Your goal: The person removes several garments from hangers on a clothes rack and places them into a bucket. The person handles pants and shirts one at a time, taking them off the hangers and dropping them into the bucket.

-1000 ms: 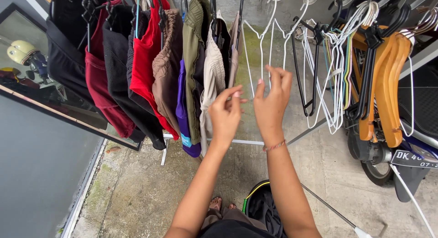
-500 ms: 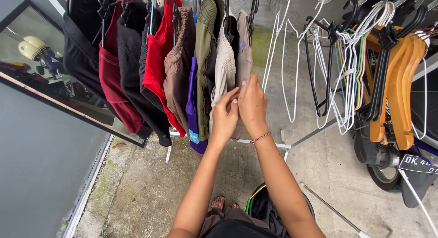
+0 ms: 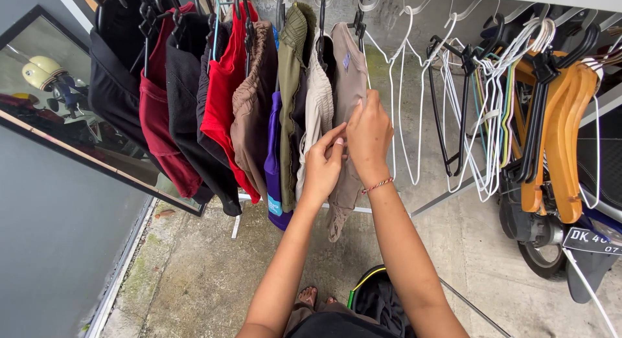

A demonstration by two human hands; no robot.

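a taupe garment [image 3: 350, 85] hangs beside a cream one [image 3: 317, 111], then olive [image 3: 293, 85], purple [image 3: 275, 157], brown [image 3: 254, 98], red [image 3: 223, 98], black [image 3: 184, 105] and maroon [image 3: 159, 131] clothes. white wire hangers [image 3: 414, 105], orange wooden hangers [image 3: 560, 131], grey concrete floor [image 3: 194, 273].

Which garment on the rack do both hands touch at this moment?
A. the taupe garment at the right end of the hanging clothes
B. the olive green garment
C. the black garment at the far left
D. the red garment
A: the left hand and the right hand both meet on the taupe garment, the last hanging piece before the empty white hangers.
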